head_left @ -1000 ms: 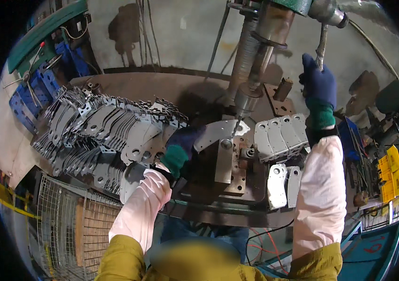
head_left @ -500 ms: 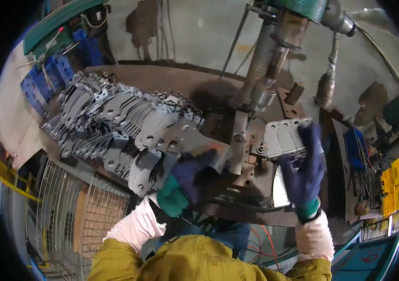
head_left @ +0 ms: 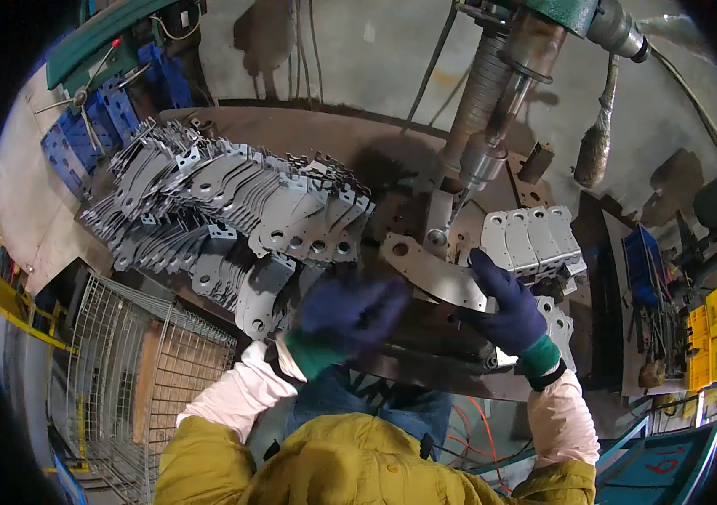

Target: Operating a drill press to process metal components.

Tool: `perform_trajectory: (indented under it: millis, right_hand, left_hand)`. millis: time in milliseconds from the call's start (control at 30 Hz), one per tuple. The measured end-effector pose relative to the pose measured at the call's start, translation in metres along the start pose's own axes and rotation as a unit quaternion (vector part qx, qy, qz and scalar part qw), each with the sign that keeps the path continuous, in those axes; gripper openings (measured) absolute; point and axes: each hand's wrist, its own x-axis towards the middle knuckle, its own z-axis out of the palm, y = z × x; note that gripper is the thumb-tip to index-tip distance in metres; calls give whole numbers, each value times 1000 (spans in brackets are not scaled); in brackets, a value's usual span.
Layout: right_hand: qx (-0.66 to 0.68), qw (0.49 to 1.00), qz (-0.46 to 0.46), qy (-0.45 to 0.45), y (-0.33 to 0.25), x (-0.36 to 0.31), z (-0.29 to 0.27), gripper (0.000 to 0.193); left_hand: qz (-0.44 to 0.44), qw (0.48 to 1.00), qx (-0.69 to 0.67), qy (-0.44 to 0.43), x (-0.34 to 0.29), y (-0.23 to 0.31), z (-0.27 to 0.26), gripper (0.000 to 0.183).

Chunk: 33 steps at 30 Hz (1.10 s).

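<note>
My right hand [head_left: 511, 313], in a dark blue and green glove, grips the right end of a flat curved metal plate [head_left: 436, 273], thumb below and fingers over its edge. The plate has a round hole at its left end and lies just in front of the drill press chuck [head_left: 485, 162] and bit. My left hand [head_left: 350, 313], gloved alike, is apart from the plate on its left and smeared by motion; its fingers do not show clearly. Beside it spreads a large heap of similar grey metal plates [head_left: 249, 202].
More plates [head_left: 531, 236] stand in a neat stack right of the drill. Farther right are a blue bin [head_left: 643, 265] and a yellow bin [head_left: 706, 341]. A wire basket [head_left: 152, 353] stands below the bench's left edge. A wrapped cable [head_left: 598, 139] hangs behind.
The plate that was near my left hand now lies in front of the drill, held by my right hand. My right hand has moved left and down, closing on it.
</note>
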Motion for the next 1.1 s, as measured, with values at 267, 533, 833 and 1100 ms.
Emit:
perform_trajectory:
  millis: [267, 533, 833, 1100]
  right_hand:
    - [43, 999, -31, 7, 40, 1, 14, 85]
    - [6, 999, 42, -19, 23, 4, 13, 87]
    - [40, 998, 56, -5, 35, 12, 17, 89]
    - [52, 995, 48, -72, 40, 15, 13, 103]
  left_hand:
    - [164, 875, 442, 112, 12, -95, -16, 36]
    - [227, 881, 398, 117, 23, -132, -27, 23]
    - [134, 944, 296, 54, 21, -82, -29, 62]
    - [73, 941, 291, -156, 76, -14, -6, 95]
